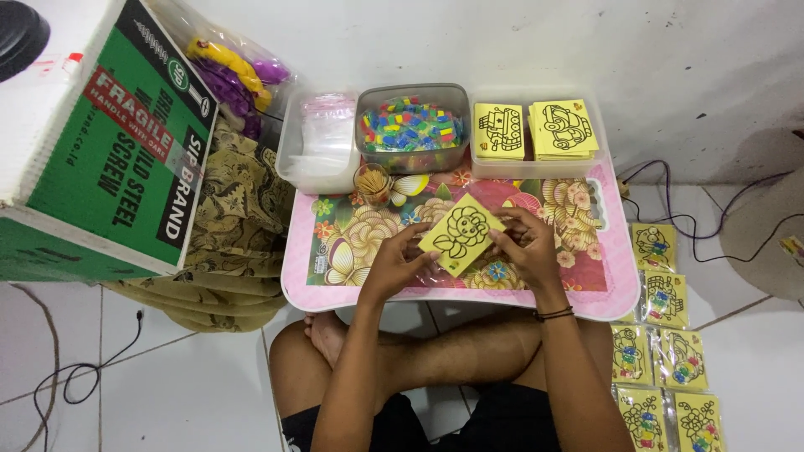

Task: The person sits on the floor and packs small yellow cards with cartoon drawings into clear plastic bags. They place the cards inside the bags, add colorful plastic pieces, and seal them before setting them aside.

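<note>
Yellow square card with a black outline drawing of a flower (461, 233) is held tilted just above the middle of the small pink floral-topped table (603, 289). Left hand (394, 266) pinches its lower left edge, and right hand (523, 244) pinches its right edge, fingers closed on the card. Along the table's far edge stand three clear plastic tubs: one with clear bags (318, 138), one with small coloured pieces (410, 127), one with stacked yellow cards (536, 130). A small cup of sticks (373, 182) sits near the far left corner. Finished bagged cards (662, 351) lie on the white floor to the right; a green cardboard box (109, 151) stands at left.
</note>
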